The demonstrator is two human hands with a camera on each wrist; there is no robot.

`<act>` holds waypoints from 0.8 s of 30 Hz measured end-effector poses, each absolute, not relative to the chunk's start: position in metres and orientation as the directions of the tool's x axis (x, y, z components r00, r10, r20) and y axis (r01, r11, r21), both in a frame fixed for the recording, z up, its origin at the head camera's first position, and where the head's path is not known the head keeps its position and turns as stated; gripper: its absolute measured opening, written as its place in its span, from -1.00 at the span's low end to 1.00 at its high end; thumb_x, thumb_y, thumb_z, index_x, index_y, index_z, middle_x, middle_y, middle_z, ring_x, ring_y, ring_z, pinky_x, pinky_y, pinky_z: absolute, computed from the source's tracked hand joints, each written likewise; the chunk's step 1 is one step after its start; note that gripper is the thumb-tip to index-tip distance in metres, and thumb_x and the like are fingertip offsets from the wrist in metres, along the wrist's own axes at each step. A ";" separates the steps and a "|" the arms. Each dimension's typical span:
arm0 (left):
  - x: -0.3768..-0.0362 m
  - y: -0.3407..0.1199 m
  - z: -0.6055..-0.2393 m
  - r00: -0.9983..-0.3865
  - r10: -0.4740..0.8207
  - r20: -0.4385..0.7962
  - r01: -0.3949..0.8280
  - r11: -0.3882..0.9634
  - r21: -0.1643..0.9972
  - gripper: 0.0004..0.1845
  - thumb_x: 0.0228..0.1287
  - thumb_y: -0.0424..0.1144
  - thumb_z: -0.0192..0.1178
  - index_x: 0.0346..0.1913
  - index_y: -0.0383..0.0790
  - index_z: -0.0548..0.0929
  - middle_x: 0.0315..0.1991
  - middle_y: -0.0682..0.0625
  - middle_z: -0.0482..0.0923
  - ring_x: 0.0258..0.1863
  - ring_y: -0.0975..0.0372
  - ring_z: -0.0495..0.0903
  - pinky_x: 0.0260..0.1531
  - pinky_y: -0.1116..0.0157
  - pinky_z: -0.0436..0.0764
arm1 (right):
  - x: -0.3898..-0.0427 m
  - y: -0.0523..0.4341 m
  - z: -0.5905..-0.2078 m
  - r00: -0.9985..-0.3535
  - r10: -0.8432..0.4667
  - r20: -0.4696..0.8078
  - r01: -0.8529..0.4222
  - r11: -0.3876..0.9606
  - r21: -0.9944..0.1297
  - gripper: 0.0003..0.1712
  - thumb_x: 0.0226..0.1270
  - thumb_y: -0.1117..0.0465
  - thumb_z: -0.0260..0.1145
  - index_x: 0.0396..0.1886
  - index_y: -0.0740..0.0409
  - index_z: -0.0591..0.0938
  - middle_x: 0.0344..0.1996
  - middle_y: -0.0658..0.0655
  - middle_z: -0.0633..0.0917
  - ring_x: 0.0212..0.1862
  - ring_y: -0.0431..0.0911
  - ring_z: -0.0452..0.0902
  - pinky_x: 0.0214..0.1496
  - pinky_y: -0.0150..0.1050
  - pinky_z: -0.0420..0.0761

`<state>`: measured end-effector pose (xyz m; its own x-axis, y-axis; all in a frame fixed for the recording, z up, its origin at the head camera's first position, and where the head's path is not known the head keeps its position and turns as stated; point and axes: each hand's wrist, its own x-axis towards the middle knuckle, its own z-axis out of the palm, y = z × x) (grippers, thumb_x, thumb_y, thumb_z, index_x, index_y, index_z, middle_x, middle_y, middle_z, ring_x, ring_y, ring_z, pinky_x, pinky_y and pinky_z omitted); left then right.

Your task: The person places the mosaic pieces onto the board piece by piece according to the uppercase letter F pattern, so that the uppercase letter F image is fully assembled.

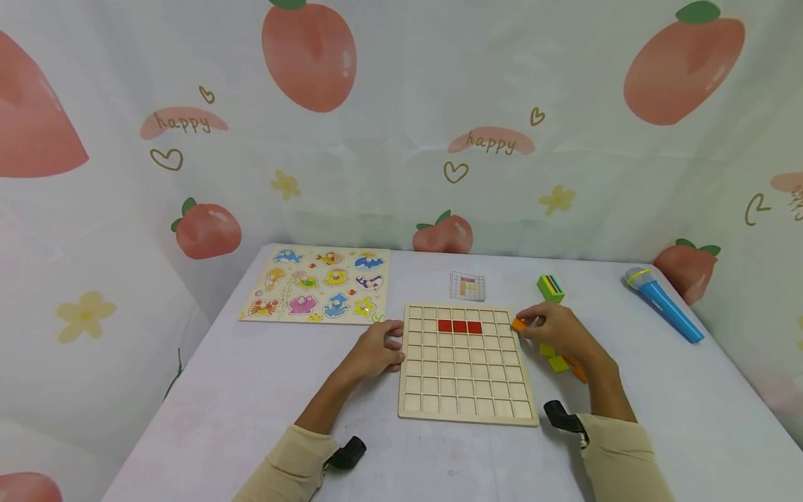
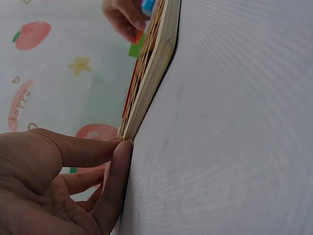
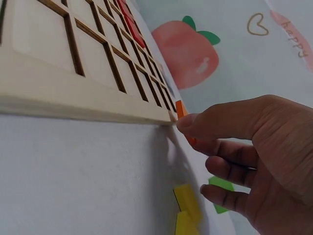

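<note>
- Your left hand [image 1: 376,348] rests at the left edge of the wooden grid board [image 1: 465,364], lower centre of the head view. In the left wrist view the thumb and one finger meet at the board's corner [image 2: 146,93], touching it; the other fingers hang loosely curled and enclose nothing.
- Your right hand [image 1: 555,331] sits at the board's upper right corner, pinching a small orange block [image 1: 519,324] between thumb and forefinger. The right wrist view shows the block [image 3: 180,108] just off the board's edge [image 3: 88,105], with the remaining fingers half curled below it.
- The board lies flat on the white table [image 1: 263,390]. Three red blocks [image 1: 460,326] fill adjoining cells in its second row, upper middle of the grid.
- Yellow blocks [image 1: 553,357] lie on the table just right of the board, below your right hand.
- A green striped block [image 1: 550,288] stands above your right hand, apart from it.
- A small pattern card [image 1: 467,286] lies just above the board.
- An animal peg puzzle [image 1: 320,284] lies at the upper left of the table.
- A blue toy microphone [image 1: 661,303] lies at the far right.
</note>
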<state>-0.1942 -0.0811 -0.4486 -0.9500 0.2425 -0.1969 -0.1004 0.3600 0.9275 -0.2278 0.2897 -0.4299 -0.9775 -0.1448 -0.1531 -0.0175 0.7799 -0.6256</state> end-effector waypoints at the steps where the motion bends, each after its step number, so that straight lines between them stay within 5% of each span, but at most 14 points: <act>1: -0.194 -0.081 -0.449 -0.950 0.243 -0.197 -0.100 0.360 0.928 -0.30 0.27 -0.61 0.32 0.49 -0.40 0.44 0.27 -0.20 0.55 0.00 0.11 0.63 -0.26 0.27 0.84 | -0.228 0.288 -0.430 -0.977 -0.148 -0.153 -0.020 0.780 -0.626 -0.53 0.36 0.12 0.48 0.19 0.25 0.74 -0.16 0.20 0.66 -0.21 0.00 0.50 -0.33 -0.23 0.55; 9: -0.194 -0.081 -0.448 -0.950 0.244 -0.196 -0.098 0.361 0.927 -0.30 0.26 -0.63 0.33 0.48 -0.41 0.44 0.27 -0.19 0.55 0.01 0.10 0.64 -0.26 0.24 0.84 | -0.227 0.274 -0.431 -0.975 -0.200 -0.097 -0.093 0.763 -0.639 -0.57 0.34 0.15 0.47 0.14 0.25 0.77 0.01 0.22 0.71 -0.09 0.03 0.50 -0.21 -0.21 0.56; 24: -0.196 -0.082 -0.451 -0.949 0.241 -0.203 -0.104 0.370 0.923 -0.30 0.28 -0.61 0.32 0.50 -0.39 0.43 0.27 -0.18 0.55 0.00 0.11 0.63 -0.26 0.28 0.84 | -0.231 0.252 -0.433 -0.961 -0.268 -0.061 -0.167 0.745 -0.645 -0.54 0.27 0.16 0.53 0.13 0.27 0.77 -0.07 0.18 0.71 -0.08 0.02 0.51 -0.13 -0.20 0.55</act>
